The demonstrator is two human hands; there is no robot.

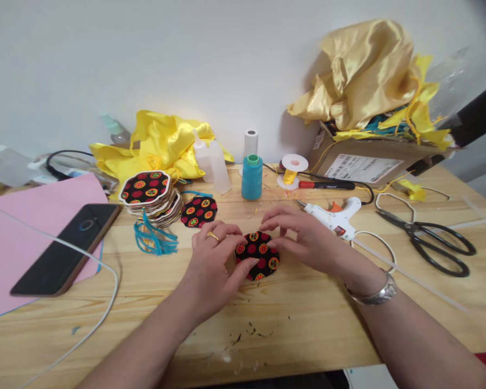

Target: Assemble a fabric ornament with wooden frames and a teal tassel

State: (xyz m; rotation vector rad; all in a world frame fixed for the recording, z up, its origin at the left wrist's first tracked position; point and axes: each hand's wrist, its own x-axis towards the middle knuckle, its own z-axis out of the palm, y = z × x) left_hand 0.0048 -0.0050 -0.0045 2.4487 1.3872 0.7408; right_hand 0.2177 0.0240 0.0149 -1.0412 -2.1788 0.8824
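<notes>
A black fabric piece (256, 255) with red dots and orange-green flower motifs lies on the wooden table in front of me. My left hand (216, 265), wearing a ring, is closed on its left side, thumb on top and fingers along the far-left edge. At the piece's right edge, my right hand (297, 237) has its thumb touching or just over the fabric, its fingers apart and curved above. A second piece of the same fabric (200, 210) lies just beyond my left hand. Beside that stands a stack of white-edged patterned pieces (146, 189).
Blue tassel threads (156, 237), a phone (65, 248) and pink sheet (76, 200) are at left. Behind stand a blue thread cone (251, 178), yellow ribbon spool (291, 172) and squeeze bottles (220, 167). At right are a glue gun (328, 216), scissors (433, 237) and a carton (356, 162).
</notes>
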